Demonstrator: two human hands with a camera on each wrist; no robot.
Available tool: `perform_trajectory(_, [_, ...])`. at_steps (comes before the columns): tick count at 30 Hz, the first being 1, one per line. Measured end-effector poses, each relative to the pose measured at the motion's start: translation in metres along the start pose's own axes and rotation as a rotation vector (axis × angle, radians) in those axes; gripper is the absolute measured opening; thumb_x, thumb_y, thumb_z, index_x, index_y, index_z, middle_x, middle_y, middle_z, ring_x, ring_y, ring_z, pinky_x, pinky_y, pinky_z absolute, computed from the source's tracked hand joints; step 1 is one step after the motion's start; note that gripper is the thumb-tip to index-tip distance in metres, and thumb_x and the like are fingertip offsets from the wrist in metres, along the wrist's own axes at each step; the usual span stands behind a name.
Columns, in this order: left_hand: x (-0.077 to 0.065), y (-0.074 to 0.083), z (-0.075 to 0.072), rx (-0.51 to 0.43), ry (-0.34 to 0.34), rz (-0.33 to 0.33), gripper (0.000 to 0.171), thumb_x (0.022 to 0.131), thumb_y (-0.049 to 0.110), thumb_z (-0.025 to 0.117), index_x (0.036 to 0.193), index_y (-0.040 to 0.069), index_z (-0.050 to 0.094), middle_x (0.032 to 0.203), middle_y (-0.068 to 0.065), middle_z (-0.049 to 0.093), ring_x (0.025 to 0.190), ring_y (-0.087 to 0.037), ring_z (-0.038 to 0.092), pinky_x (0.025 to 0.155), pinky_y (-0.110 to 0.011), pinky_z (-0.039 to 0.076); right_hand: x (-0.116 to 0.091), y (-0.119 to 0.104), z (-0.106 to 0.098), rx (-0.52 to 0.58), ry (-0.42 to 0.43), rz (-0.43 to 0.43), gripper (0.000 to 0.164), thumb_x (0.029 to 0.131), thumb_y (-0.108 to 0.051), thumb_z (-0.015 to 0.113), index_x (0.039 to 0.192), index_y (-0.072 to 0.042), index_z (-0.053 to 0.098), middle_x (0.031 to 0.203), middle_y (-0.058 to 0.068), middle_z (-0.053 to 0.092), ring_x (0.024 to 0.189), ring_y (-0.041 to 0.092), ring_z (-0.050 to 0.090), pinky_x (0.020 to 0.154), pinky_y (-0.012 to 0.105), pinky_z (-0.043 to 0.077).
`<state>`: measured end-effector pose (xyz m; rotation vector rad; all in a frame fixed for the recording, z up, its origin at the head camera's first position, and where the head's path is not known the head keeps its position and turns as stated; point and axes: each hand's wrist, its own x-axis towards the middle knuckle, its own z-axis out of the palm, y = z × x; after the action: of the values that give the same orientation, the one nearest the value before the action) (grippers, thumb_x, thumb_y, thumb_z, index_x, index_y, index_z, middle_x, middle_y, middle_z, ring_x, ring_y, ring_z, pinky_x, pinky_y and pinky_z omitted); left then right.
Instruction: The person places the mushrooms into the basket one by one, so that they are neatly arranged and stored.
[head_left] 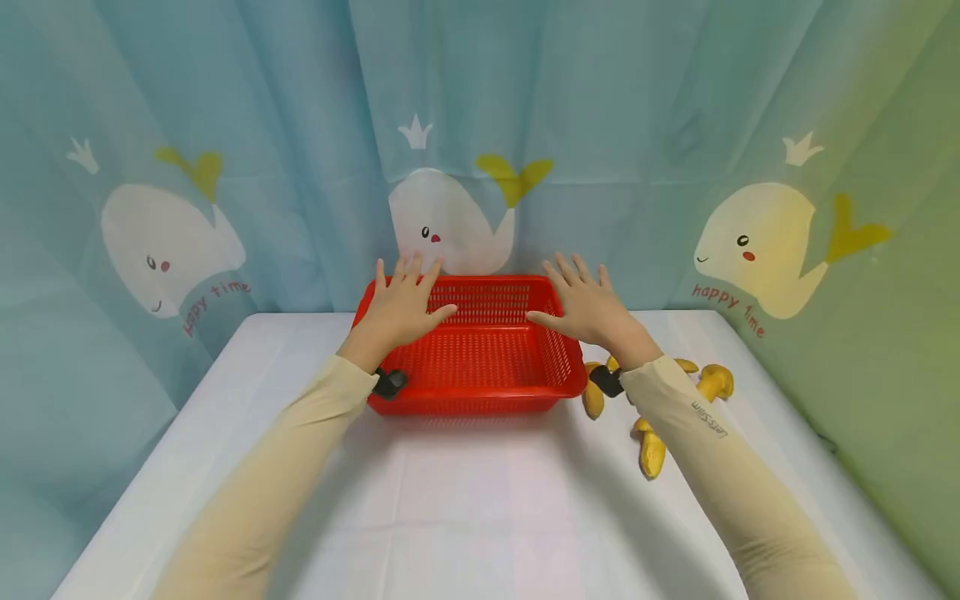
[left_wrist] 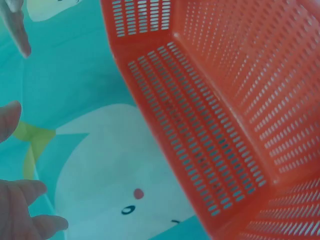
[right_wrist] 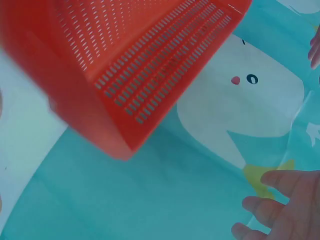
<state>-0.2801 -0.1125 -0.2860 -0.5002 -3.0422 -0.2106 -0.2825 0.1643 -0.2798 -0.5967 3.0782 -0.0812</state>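
Note:
A red plastic basket (head_left: 472,393) with slotted walls stands on the white-covered table, and its inside shows only the perforated bottom. My left hand (head_left: 401,310) is held over its left end, fingers spread and straight. Over the right end, my right hand (head_left: 588,310) has its fingers spread the same way. Neither hand holds anything. In the left wrist view, the basket's slotted wall (left_wrist: 145,107) fills the right side, with fingertips at the left edge. The right wrist view has the basket (right_wrist: 115,120) at upper left and the fingers (right_wrist: 285,182) at lower right, apart from it.
Several yellow mushrooms lie right of the basket, among them one mushroom (head_left: 652,454) near the right forearm and another (head_left: 716,382) farther out; the right arm partly covers the group. A blue-green curtain (head_left: 600,100) with whale prints hangs behind the table (head_left: 450,517).

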Motion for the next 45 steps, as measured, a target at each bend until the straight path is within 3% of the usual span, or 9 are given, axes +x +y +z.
perform_trajectory(13, [-0.026, -0.03, -0.026, 0.006, 0.011, 0.013, 0.078, 0.095, 0.048, 0.043, 0.153, 0.014, 0.005, 0.157, -0.023, 0.001, 0.144, -0.045, 0.001, 0.113, -0.064, -0.006, -0.031, 0.015, -0.006, -0.024, 0.032, 0.019, 0.091, 0.088, -0.061, 0.046, 0.152, -0.011, 0.005, 0.159, 0.016, 0.002, 0.145, 0.041, -0.002, 0.112, 0.066, -0.002])
perform_trajectory(19, [-0.039, -0.043, -0.027, 0.004, 0.023, 0.031, 0.08, 0.094, 0.042, 0.049, 0.152, 0.01, 0.006, 0.157, -0.024, 0.001, 0.144, -0.046, 0.0, 0.113, -0.064, -0.006, -0.047, 0.025, -0.005, -0.027, 0.041, 0.019, 0.091, 0.088, -0.059, 0.048, 0.152, -0.01, 0.007, 0.159, 0.017, 0.004, 0.145, 0.041, -0.001, 0.112, 0.067, -0.001])
perform_trajectory(31, [-0.063, -0.067, 0.011, 0.07, 0.059, 0.027, 0.079, 0.094, 0.04, 0.049, 0.15, 0.0, 0.011, 0.156, -0.026, 0.009, 0.143, -0.045, 0.007, 0.114, -0.063, -0.002, -0.067, 0.045, 0.008, -0.022, 0.027, 0.043, 0.092, 0.088, -0.063, 0.045, 0.152, -0.007, 0.008, 0.158, 0.021, 0.006, 0.144, 0.044, 0.001, 0.11, 0.069, 0.001])
perform_trajectory(45, [-0.076, -0.07, 0.057, 0.04, 0.082, -0.046, 0.081, 0.092, 0.043, 0.048, 0.147, -0.007, 0.015, 0.154, -0.029, 0.013, 0.142, -0.044, 0.011, 0.114, -0.062, 0.002, -0.092, 0.07, 0.035, 0.029, 0.001, 0.104, 0.093, 0.089, -0.063, 0.043, 0.151, -0.003, 0.007, 0.156, 0.024, 0.007, 0.143, 0.046, 0.004, 0.11, 0.068, 0.001])
